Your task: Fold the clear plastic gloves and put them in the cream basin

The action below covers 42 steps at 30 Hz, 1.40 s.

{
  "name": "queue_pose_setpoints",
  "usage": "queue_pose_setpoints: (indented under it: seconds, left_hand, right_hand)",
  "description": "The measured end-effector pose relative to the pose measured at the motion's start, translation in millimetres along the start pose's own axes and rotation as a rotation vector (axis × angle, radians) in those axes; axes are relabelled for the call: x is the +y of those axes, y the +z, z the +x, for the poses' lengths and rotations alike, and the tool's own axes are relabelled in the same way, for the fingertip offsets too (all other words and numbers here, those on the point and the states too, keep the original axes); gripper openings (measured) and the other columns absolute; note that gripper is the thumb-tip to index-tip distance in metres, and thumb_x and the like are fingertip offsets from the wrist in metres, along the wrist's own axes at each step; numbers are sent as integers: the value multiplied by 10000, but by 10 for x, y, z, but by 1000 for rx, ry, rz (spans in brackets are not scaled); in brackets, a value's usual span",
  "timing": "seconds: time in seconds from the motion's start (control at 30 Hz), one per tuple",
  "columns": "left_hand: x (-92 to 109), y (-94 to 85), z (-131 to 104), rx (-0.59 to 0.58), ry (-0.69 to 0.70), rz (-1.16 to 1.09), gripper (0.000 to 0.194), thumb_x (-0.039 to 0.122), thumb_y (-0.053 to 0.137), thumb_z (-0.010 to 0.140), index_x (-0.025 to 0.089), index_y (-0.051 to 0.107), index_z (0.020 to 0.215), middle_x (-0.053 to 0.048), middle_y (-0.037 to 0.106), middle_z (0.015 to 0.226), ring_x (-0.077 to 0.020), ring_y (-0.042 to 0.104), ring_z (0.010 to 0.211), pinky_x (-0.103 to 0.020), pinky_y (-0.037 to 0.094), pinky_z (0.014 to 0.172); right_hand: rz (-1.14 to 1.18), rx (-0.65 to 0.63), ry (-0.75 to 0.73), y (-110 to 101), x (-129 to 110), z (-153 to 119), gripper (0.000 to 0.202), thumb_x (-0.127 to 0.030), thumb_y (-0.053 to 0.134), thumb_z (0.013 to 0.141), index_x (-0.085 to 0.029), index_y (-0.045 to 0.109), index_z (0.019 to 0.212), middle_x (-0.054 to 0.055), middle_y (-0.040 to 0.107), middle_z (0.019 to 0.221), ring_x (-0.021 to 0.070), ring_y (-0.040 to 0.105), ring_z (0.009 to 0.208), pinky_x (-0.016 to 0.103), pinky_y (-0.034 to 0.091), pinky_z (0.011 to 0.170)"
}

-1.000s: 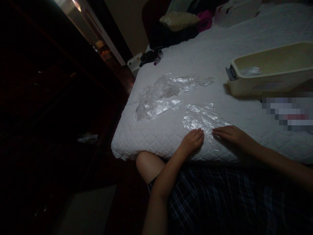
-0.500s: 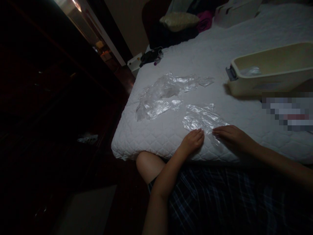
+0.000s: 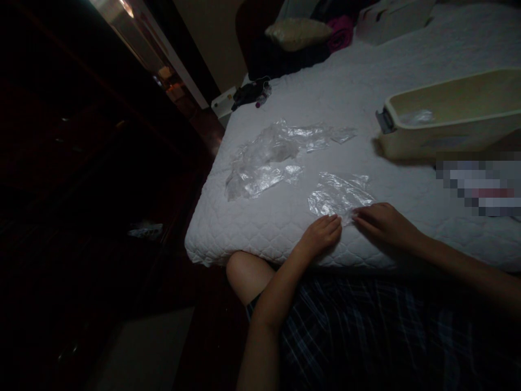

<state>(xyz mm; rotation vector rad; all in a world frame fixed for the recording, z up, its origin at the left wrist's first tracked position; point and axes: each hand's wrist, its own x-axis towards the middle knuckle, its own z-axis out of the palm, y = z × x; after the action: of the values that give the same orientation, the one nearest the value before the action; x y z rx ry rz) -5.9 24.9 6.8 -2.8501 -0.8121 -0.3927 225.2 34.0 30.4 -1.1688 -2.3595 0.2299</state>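
A crumpled clear plastic bag [image 3: 340, 193] lies near the front edge of the white quilted mattress [image 3: 260, 228]. At the bag's near left edge rests my left hand [image 3: 323, 234], palm down, its fingers bent together on the plastic. My right hand [image 3: 385, 221] pinches the near right part of the same bag between thumb and fingers. The two hands are a small gap apart. Farther left, a heap of more clear plastic bags [image 3: 264, 163] is spread over the mattress, touched by neither hand.
To the right stands a long cream bin [image 3: 448, 133] with clear plastic inside. A white box [image 3: 394, 21], a stuffed bag [image 3: 299, 33] and a magenta roll [image 3: 341, 32] sit at the back. A dark cabinet [image 3: 81, 136] fills the left side.
My right hand has drawn in the bag's near right end, which no longer trails toward the mattress edge. The bag has shifted slightly right; my left hand has barely moved.
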Motion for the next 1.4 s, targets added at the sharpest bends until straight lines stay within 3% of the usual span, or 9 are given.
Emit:
queue_pose_setpoints:
  seconds: [0.13,0.47,0.7,0.93,1.2,1.4]
  left_hand:
    - [2,12,-3,4,7,14,284,138,379,979,100,628,1110,-132,648,1245,-198,563,1242,-392,498,1046]
    - [-3,35,-11,16,19,35,310,145,337,992,105,627,1094,-114,649,1246,-196,567,1236,-371,485,1056]
    - [-5,87,-27,81,27,42,296,141,356,983,109,636,1073,-117,662,1223,-203,584,1217,-390,511,1030]
    - [-2,77,-29,29,33,53,320,135,331,986,96,622,1112,-130,642,1252,-197,564,1242,-377,492,1051]
    - [35,-53,-13,18,22,77,375,142,307,978,144,616,1189,-114,607,1306,-222,528,1284,-396,494,1057]
    - [30,-69,-13,-5,47,85,297,142,377,969,130,620,1140,-120,671,1178,-235,583,1211,-443,503,1026]
  right_hand:
    - [-4,9,128,18,-79,67,239,-372,482,919,-165,592,965,82,673,764,216,625,688,337,437,643]
    - [-80,124,134,73,-116,180,168,-348,517,887,-184,549,898,95,625,794,212,570,672,321,397,584]
    - [-96,21,-55,99,-111,241,243,-209,432,899,-151,646,996,122,643,906,214,594,768,333,437,697]
    - [-185,-102,-31,176,-112,258,305,-156,422,880,-169,690,1024,111,665,911,198,597,744,309,416,675]
    - [-166,-115,-12,140,-134,295,275,-133,467,837,-198,708,952,97,680,899,193,603,725,299,419,664]
    - [-94,-74,-41,118,-95,293,308,-154,443,850,-172,683,1042,98,699,889,203,634,746,326,470,686]
